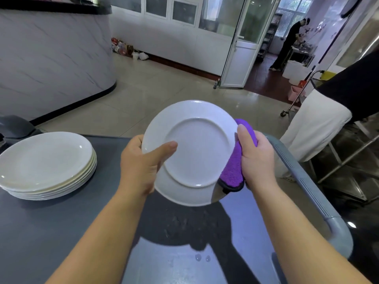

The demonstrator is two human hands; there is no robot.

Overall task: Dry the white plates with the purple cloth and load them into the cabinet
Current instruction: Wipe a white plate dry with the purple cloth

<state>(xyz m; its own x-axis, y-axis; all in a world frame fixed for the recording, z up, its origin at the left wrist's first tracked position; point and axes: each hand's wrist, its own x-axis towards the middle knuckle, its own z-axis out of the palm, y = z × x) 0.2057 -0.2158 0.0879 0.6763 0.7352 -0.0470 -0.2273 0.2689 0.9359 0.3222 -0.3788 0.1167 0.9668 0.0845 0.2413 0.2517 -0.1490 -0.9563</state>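
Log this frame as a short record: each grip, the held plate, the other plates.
left grip: holds the white plate by its left rim, thumb on its underside
right grip: holds the purple cloth against the plate's right rim
plate facing: underside toward camera
stack of plates: on the grey table, at left, untouched

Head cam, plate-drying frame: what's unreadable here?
Head view:
- Held plate: far face hidden by the plate itself.
- Purple cloth: mostly behind plate and right hand.
- Left hand: fingers behind the plate.
- Plate stack: left edge cut off by the frame.
- Cabinet: out of view.
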